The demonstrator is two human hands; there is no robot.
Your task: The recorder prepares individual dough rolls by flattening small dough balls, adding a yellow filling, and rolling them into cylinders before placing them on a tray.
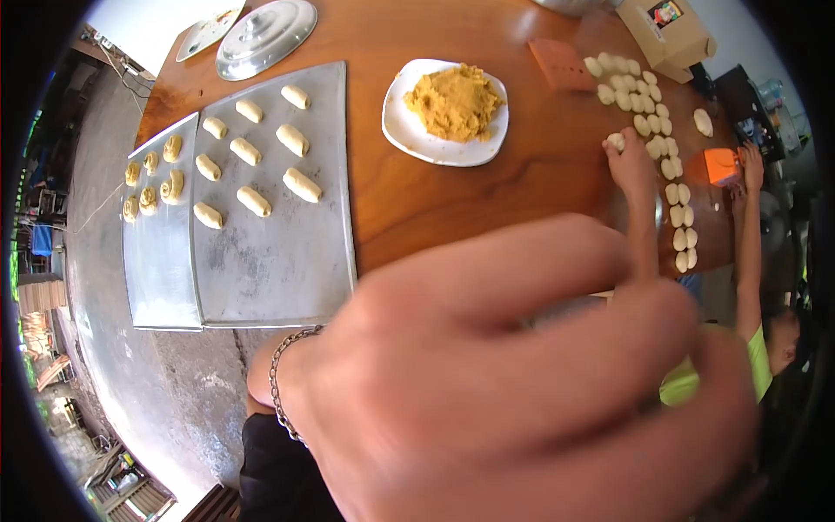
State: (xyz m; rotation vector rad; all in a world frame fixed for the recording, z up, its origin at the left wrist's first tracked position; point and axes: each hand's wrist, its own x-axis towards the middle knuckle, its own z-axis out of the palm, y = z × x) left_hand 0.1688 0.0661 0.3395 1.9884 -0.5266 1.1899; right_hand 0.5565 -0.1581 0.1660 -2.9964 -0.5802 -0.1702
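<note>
My left hand (496,378) is very close to the camera and blurred, so it covers much of the lower middle. A chain bracelet (277,385) circles its wrist. The fingers are bent and point right; the palm side is hidden, and I cannot tell if anything is in it. My right hand is out of view. Beyond the hand, a white plate (417,151) bears a mound of orange-yellow mash (453,103). To the left, rolled dough pieces (252,201) lie in rows on a metal baking tray (274,280).
Coiled dough pieces (171,187) lie on a second tray (160,274). A co-worker's hand (633,163) holds dough beside rows of dough pieces (672,166); the other touches an orange object (721,167). A metal lid (267,36), orange scraper (561,64) and cardboard box (665,36) are farther back.
</note>
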